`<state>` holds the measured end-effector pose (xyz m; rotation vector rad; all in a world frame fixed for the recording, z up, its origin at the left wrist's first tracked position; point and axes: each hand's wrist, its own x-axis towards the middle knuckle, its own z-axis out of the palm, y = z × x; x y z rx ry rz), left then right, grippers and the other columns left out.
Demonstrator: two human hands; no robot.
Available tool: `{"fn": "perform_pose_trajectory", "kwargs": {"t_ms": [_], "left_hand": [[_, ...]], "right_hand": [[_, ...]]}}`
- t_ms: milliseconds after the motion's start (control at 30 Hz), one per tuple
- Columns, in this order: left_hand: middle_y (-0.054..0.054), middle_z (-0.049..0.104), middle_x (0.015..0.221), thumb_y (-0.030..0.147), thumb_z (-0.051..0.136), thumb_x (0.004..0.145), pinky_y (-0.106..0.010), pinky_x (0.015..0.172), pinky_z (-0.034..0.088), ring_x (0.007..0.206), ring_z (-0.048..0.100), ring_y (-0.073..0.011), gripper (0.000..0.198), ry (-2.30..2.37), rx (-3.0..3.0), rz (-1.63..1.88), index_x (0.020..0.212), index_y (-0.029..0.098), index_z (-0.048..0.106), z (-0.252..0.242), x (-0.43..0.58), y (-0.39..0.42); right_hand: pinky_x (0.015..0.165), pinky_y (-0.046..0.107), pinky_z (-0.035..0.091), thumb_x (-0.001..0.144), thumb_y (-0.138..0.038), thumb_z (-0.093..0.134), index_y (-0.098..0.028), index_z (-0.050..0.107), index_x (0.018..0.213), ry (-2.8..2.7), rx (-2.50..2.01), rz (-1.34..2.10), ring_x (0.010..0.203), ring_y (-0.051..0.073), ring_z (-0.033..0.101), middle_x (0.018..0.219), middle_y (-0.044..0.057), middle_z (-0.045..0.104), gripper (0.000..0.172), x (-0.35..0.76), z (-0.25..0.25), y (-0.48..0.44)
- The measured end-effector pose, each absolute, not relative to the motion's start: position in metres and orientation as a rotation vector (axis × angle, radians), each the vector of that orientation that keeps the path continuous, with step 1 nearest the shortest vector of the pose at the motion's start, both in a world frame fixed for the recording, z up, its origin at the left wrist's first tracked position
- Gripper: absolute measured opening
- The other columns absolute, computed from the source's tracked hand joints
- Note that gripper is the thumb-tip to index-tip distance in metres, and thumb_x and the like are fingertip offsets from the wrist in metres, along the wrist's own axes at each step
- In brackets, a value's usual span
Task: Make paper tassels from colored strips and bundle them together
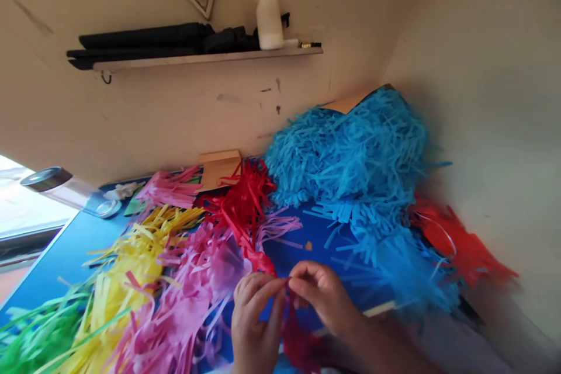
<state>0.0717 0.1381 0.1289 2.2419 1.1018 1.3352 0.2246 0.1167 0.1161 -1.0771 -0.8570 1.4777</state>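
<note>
My left hand [259, 310] and my right hand [322, 292] meet at the lower middle, thumb and finger of each pressed together. Between them they pinch red tissue paper [295, 330]. Part of it hangs below my fingers, blurred. Behind my left hand, a twisted red length runs back to a red fringed tissue bunch [245, 196]. Pink-purple tissue fringe [193, 286] lies left of my left hand. Beyond my right hand rises a large heap of blue tissue fringe [350, 152].
Yellow [135, 263] and green fringes [44, 327] cover the left of the blue table [72, 245], beside a clear jar with a dark lid [70, 190]. Orange-red fringe [464, 239] lies at right by the wall. A shelf [210, 61] above holds a white squeeze bottle [269, 20].
</note>
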Motion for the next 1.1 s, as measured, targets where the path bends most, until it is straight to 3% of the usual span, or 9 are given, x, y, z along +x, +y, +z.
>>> {"fn": "perform_pose_trajectory", "kwargs": {"t_ms": [133, 400, 600, 700, 733, 800, 900, 1000, 1100], "left_hand": [[-0.003, 0.069, 0.082, 0.021, 0.059, 0.091, -0.028, 0.067, 0.057, 0.075, 0.067, -0.0167, 0.014, 1.048, 2.132, 1.299, 0.096, 0.024, 0.071, 0.126, 0.065, 0.139], [-0.001, 0.068, 0.08, 0.023, 0.064, 0.089, -0.022, 0.066, 0.057, 0.073, 0.067, -0.0135, 0.007, 1.067, 2.03, 1.351, 0.089, 0.023, 0.071, 0.12, 0.047, 0.143], [-0.002, 0.069, 0.087, 0.017, 0.062, 0.088, -0.025, 0.072, 0.056, 0.082, 0.067, -0.0153, 0.008, 1.241, 1.966, 1.513, 0.091, 0.023, 0.067, 0.114, 0.024, 0.138], [-0.004, 0.073, 0.094, 0.014, 0.06, 0.087, -0.033, 0.084, 0.053, 0.092, 0.069, -0.0184, 0.014, 1.147, 2.306, 1.527, 0.095, 0.024, 0.067, 0.117, 0.018, 0.136], [-0.003, 0.075, 0.094, 0.015, 0.059, 0.089, -0.034, 0.088, 0.051, 0.092, 0.07, -0.0183, 0.014, 1.054, 2.445, 1.475, 0.095, 0.024, 0.067, 0.119, 0.02, 0.135], [0.001, 0.078, 0.088, 0.017, 0.055, 0.092, -0.033, 0.093, 0.047, 0.088, 0.072, -0.0159, 0.014, 0.876, 2.631, 1.36, 0.092, 0.024, 0.067, 0.12, 0.027, 0.135], [0.004, 0.078, 0.082, 0.019, 0.052, 0.095, -0.029, 0.096, 0.045, 0.083, 0.074, -0.0125, 0.015, 0.69, 2.669, 1.27, 0.089, 0.023, 0.065, 0.115, 0.04, 0.131], [0.003, 0.078, 0.081, 0.022, 0.054, 0.094, -0.028, 0.092, 0.049, 0.077, 0.074, -0.012, 0.01, 0.584, 2.546, 1.172, 0.09, 0.024, 0.063, 0.103, 0.045, 0.124], [-0.001, 0.077, 0.082, 0.026, 0.054, 0.093, -0.033, 0.087, 0.054, 0.075, 0.073, -0.0163, 0.011, 0.804, 2.287, 1.222, 0.09, 0.024, 0.064, 0.092, 0.039, 0.117]], "right_hand": [[0.05, 0.021, 0.042, 0.072, -0.051, 0.079, -0.02, 0.059, 0.089, -0.759, -0.999, 1.477, 0.051, 0.01, 0.057, 0.066, -0.005, 0.059, 0.041, 0.215, 0.111, 0.122], [0.058, 0.023, 0.047, 0.081, -0.032, 0.073, -0.02, 0.067, 0.077, -1.081, -0.97, 1.253, 0.06, 0.011, 0.058, 0.076, -0.002, 0.062, 0.014, 0.194, 0.121, 0.132], [0.064, 0.024, 0.052, 0.089, -0.032, 0.063, -0.02, 0.069, 0.086, -1.457, -1.169, 1.025, 0.069, 0.014, 0.064, 0.079, 0.0, 0.067, 0.013, 0.187, 0.122, 0.167], [0.079, 0.026, 0.053, 0.098, -0.022, 0.05, -0.017, 0.068, 0.105, -1.67, -1.595, 0.71, 0.086, 0.016, 0.067, 0.094, 0.005, 0.072, 0.021, 0.209, 0.108, 0.224], [0.088, 0.028, 0.051, 0.097, -0.017, 0.05, -0.016, 0.069, 0.105, -1.683, -1.641, 0.668, 0.098, 0.018, 0.066, 0.103, 0.008, 0.071, 0.021, 0.217, 0.101, 0.245], [0.094, 0.032, 0.049, 0.091, -0.011, 0.058, -0.015, 0.072, 0.096, -1.757, -1.711, 0.635, 0.104, 0.02, 0.065, 0.105, 0.009, 0.071, 0.015, 0.231, 0.086, 0.279], [0.093, 0.039, 0.051, 0.091, -0.017, 0.064, -0.014, 0.07, 0.095, -1.865, -1.789, 0.629, 0.1, 0.021, 0.065, 0.105, 0.007, 0.07, 0.008, 0.24, 0.066, 0.306], [0.09, 0.043, 0.053, 0.095, -0.029, 0.062, -0.015, 0.065, 0.106, -1.904, -1.829, 0.62, 0.1, 0.02, 0.064, 0.111, 0.006, 0.066, 0.019, 0.24, 0.057, 0.312], [0.092, 0.043, 0.052, 0.095, -0.021, 0.06, -0.014, 0.067, 0.101, -1.856, -1.817, 0.603, 0.102, 0.022, 0.064, 0.109, 0.008, 0.067, 0.011, 0.241, 0.065, 0.31]]}}
